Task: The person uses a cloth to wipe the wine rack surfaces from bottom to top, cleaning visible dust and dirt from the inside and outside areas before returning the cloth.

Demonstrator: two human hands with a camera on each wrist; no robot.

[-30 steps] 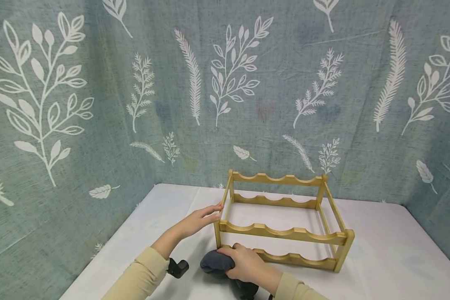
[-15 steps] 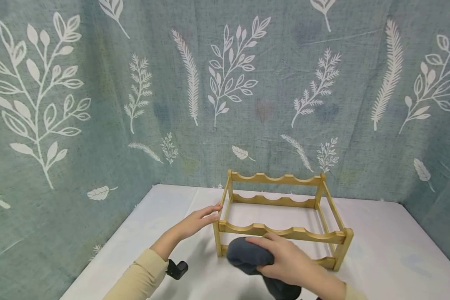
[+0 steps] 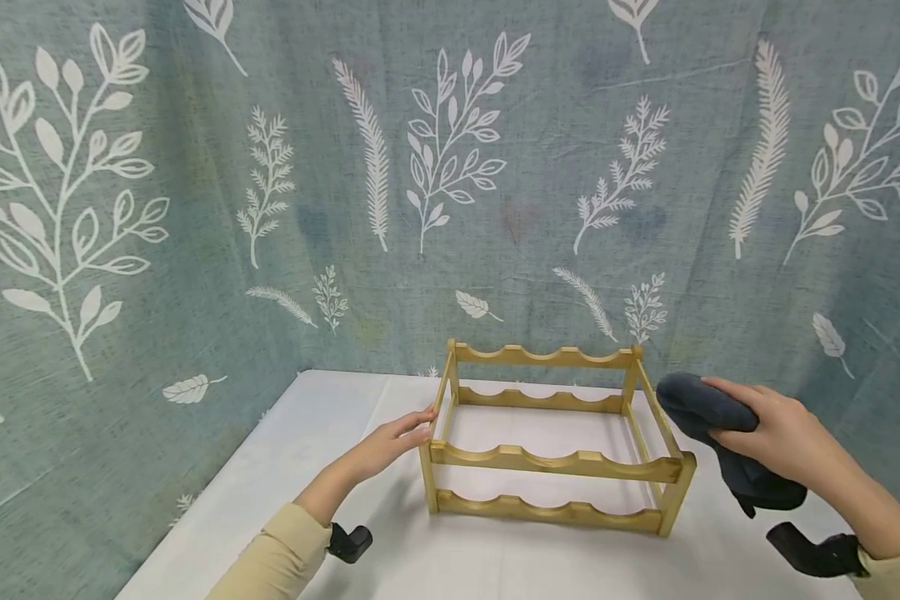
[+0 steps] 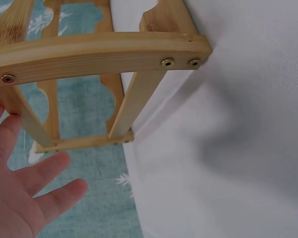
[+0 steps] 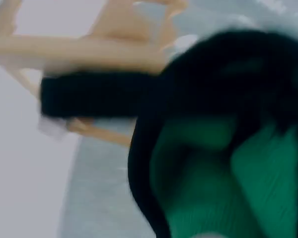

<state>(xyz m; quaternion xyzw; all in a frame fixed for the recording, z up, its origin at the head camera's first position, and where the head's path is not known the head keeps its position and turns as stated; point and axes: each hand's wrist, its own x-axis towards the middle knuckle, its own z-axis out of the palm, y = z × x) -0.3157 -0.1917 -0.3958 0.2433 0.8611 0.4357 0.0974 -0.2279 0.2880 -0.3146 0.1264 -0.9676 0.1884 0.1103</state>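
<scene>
Beyond the white table hangs a leaf-print curtain, and I'd have the left hand, fingers apart against the wooden rack, brace lightly while the right hand, clamped on the dark cloth near the rack's right end, clears its rail.

A dark fabric item, its folded green inside showing, looms close and blurred; a blunt dark strip juts from it across the wooden rack, which overlaps the white bench's edge, with blue-grey cloth beyond.
</scene>
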